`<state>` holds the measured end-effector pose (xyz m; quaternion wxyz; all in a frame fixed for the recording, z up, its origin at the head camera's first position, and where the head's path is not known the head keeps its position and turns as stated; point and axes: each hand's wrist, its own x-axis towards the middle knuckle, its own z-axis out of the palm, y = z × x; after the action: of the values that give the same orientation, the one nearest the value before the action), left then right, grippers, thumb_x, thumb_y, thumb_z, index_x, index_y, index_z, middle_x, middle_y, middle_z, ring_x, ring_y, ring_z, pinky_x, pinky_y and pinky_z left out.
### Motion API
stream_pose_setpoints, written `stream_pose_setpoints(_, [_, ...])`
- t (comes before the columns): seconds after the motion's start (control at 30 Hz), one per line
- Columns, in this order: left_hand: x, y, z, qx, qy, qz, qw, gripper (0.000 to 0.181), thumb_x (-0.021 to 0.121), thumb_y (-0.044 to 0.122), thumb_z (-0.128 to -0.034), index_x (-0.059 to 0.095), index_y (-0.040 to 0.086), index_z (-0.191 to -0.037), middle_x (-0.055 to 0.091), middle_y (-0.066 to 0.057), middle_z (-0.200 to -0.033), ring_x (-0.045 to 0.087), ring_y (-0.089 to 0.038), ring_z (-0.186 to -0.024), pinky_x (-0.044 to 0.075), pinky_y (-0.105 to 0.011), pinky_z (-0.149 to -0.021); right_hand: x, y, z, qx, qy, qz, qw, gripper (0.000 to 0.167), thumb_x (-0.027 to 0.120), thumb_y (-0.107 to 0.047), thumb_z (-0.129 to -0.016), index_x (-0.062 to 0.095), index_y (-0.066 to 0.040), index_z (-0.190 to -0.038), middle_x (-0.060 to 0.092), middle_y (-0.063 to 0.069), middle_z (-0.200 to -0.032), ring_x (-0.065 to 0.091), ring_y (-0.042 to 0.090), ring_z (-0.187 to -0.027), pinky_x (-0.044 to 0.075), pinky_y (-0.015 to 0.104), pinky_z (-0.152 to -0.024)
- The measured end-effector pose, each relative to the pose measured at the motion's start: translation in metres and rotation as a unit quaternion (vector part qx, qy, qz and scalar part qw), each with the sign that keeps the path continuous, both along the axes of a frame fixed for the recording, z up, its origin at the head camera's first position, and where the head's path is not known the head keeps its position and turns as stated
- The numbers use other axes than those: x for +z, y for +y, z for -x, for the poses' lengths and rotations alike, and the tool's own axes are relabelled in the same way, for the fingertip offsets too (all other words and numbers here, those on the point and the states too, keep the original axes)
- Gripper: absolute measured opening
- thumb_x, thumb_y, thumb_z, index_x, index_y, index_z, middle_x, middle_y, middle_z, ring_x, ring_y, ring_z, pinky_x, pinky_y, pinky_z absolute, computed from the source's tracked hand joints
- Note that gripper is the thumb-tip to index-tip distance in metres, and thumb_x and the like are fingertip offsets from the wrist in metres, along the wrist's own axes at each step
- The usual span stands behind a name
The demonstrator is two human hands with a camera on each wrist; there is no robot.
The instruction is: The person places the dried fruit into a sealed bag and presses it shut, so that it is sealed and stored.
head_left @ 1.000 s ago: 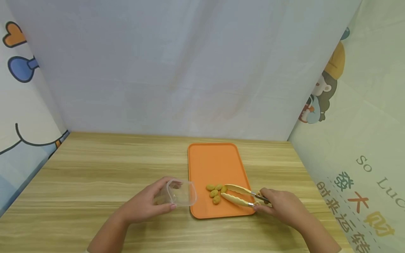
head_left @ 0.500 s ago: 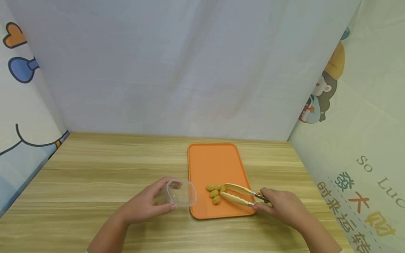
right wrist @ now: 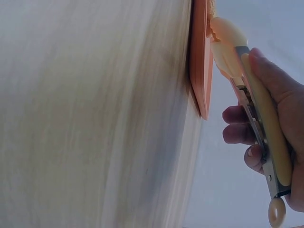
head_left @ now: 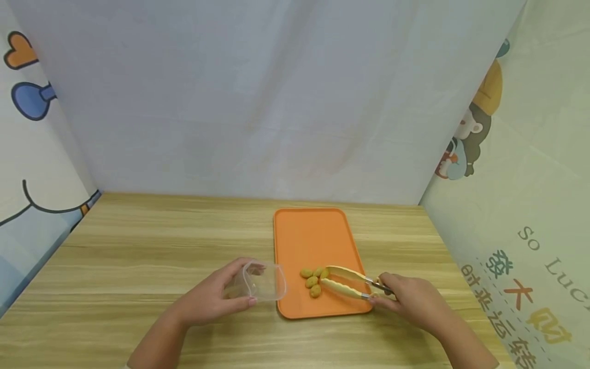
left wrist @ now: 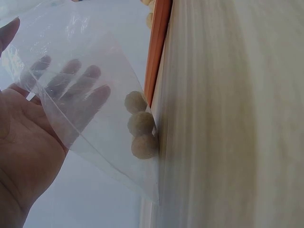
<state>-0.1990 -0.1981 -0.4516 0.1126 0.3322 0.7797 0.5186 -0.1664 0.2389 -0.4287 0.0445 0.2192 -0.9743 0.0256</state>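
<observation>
we see a person's left grip (head_left: 214, 297) around a clear container (head_left: 264, 283), which in our view overlaps the left edge of an orange tray (head_left: 313, 236) on the wood-grain bench (head_left: 184, 230). the right grip (head_left: 410, 300) holds cream tongs (head_left: 343, 289), tips spread beside the rightmost of five yellowish-brown pieces (head_left: 311, 282).

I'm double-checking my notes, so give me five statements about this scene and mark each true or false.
The right hand holds tongs, their tips over the orange tray. True.
The left hand holds a clear container. True.
The tongs' tips are pressed together. False: they stand apart.
Everything on the tray sits at its far edge. False: yellow-brown pieces cluster in its near half.
Three round pieces show through the container in the left wrist view. True.
</observation>
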Motion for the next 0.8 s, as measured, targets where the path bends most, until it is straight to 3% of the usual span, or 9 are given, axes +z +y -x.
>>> stream_pose_setpoints(0.33, [0.001, 0.009, -0.014, 0.016, -0.004, -0.005, 0.9999, 0.054, 0.069, 0.028, -0.0920, 0.046, 0.024, -0.140, 0.056, -0.012, -0.135, 0.051, -0.039, -0.126, 0.041, -0.062, -0.099, 0.002, 0.007, -0.005, 0.009, -0.011, 0.003, 0.9999, 0.039, 0.059, -0.060, -0.089, 0.051, -0.022, -0.089, 0.053, -0.018, -0.074, 0.038, -0.001, -0.057, 0.035, 0.021, -0.050])
stream_pose_setpoints(0.6, [-0.001, 0.015, -0.025, 0.026, -0.003, -0.003, 0.9997, 0.053, 0.069, 0.029, -0.0920, 0.047, 0.024, -0.140, 0.057, -0.011, -0.135, 0.051, -0.038, -0.126, 0.039, -0.062, -0.100, 0.003, 0.013, -0.010, 0.019, -0.018, 0.008, 0.9996, 0.039, 0.059, -0.059, -0.089, 0.049, -0.021, -0.090, 0.047, -0.018, -0.071, 0.035, 0.001, -0.056, 0.032, 0.020, -0.050])
stream_pose_setpoints(0.8, [0.001, 0.016, -0.026, 0.018, -0.010, -0.009, 0.9997, 0.053, 0.069, 0.028, -0.0921, 0.046, 0.024, -0.140, 0.055, -0.013, -0.135, 0.050, -0.040, -0.126, 0.042, -0.062, -0.098, 0.004, 0.014, -0.010, 0.020, -0.020, 0.013, 0.9995, 0.039, 0.059, -0.059, -0.089, 0.049, -0.021, -0.090, 0.047, -0.018, -0.072, 0.035, 0.001, -0.056, 0.033, 0.020, -0.050])
